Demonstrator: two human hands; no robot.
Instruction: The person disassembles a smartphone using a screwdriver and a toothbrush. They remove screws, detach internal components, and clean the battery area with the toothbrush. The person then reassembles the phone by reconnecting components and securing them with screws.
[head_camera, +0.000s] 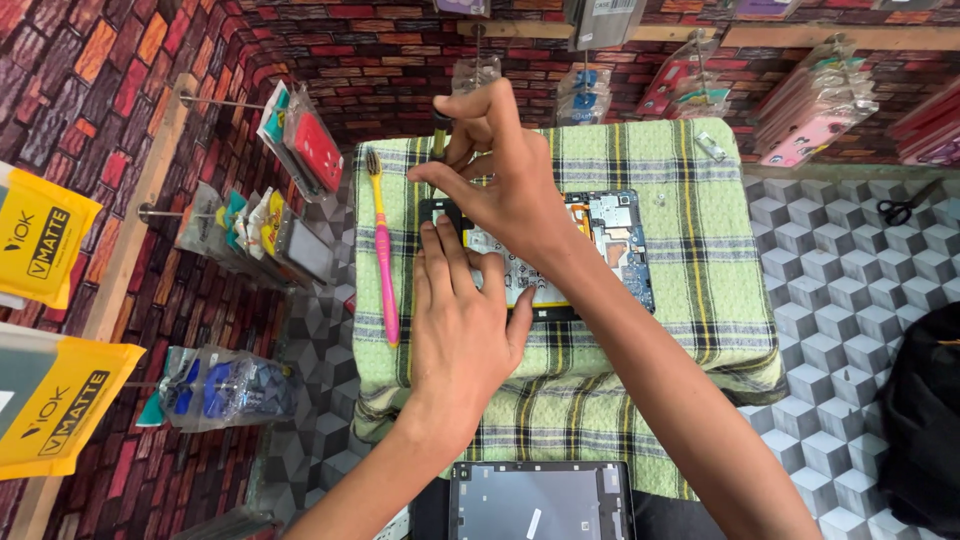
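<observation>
Fingers of left hand (462, 325) flat on opened tablet (610, 240) — right hand (505, 170) pinching.

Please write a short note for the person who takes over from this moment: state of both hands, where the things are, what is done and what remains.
Left hand: flat on the opened tablet, steadying it.
Right hand: pinching a dark-handled tool, likely a screwdriver, at the tablet's far-left corner.
The tablet lies on the green checked cloth, circuit boards exposed.
Pink toothbrush lies left of it; a grey panel rests near the body.
Done: back cover off.
Left: inside work continues.
</observation>
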